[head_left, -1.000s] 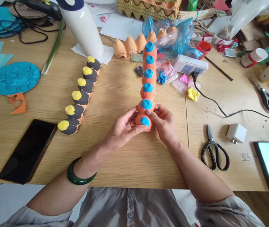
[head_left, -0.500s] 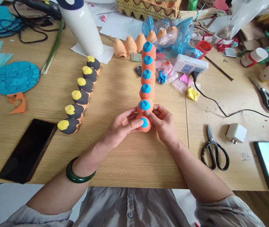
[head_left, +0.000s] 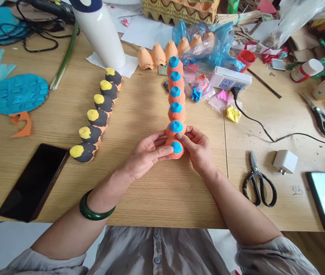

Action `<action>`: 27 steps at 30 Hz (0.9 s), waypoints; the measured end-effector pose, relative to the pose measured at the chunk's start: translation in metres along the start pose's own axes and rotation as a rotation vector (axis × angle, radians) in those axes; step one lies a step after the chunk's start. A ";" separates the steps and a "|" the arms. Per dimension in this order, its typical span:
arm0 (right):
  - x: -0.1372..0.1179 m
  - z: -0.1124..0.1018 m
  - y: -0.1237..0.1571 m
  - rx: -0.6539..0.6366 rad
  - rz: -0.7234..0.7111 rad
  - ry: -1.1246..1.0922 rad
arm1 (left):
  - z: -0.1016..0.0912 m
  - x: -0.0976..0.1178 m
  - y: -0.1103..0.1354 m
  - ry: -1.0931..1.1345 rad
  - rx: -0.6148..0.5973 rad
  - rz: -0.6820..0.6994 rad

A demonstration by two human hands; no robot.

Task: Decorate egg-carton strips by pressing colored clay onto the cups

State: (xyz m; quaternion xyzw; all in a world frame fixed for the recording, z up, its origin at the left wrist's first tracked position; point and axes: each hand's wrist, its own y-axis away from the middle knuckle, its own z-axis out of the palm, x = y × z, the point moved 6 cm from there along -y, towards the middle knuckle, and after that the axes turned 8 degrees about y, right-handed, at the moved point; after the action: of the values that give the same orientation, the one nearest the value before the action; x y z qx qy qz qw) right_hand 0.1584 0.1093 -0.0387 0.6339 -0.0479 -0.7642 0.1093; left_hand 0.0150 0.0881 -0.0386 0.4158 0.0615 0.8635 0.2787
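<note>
Between my hands is an orange egg-carton strip [head_left: 176, 97], its row of cups pointing away from me, each topped with a blue clay patch. My left hand [head_left: 151, 152] grips the near end from the left, thumb on the nearest cup. From the right, my right hand [head_left: 198, 147] holds the same end, its thumb against the gap between the two nearest cups. Fingers under the strip are partly hidden. To the left lies a black egg-carton strip [head_left: 96, 116] with yellow tips. A plain orange egg-carton strip [head_left: 158, 56] stands behind, partly under a blue plastic bag [head_left: 216, 46].
A dark phone [head_left: 33, 181] and a white bottle [head_left: 101, 38] are on the left. Rightward are black-handled scissors [head_left: 255, 183], a white charger [head_left: 285, 161], a lit phone [head_left: 324, 194] and a power strip [head_left: 231, 79] with its cable. Egg trays [head_left: 179, 11] are stacked at the back.
The far end of the blue-topped strip has swung slightly left and nearer to me. Both hands keep their hold at the near end.
</note>
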 end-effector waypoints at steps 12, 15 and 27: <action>0.001 -0.001 0.002 0.002 0.056 -0.019 | 0.005 0.004 0.001 0.070 -0.045 0.032; -0.001 0.001 0.004 0.001 0.027 0.012 | 0.003 0.004 0.001 0.067 -0.024 0.028; 0.000 0.003 0.005 -0.005 -0.046 0.068 | -0.003 0.000 0.001 -0.029 0.047 0.003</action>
State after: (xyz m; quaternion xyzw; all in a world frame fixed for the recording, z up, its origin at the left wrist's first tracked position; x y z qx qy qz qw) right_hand 0.1558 0.1044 -0.0371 0.6603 -0.0276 -0.7445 0.0950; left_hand 0.0125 0.0880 -0.0399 0.4348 0.0773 0.8562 0.2681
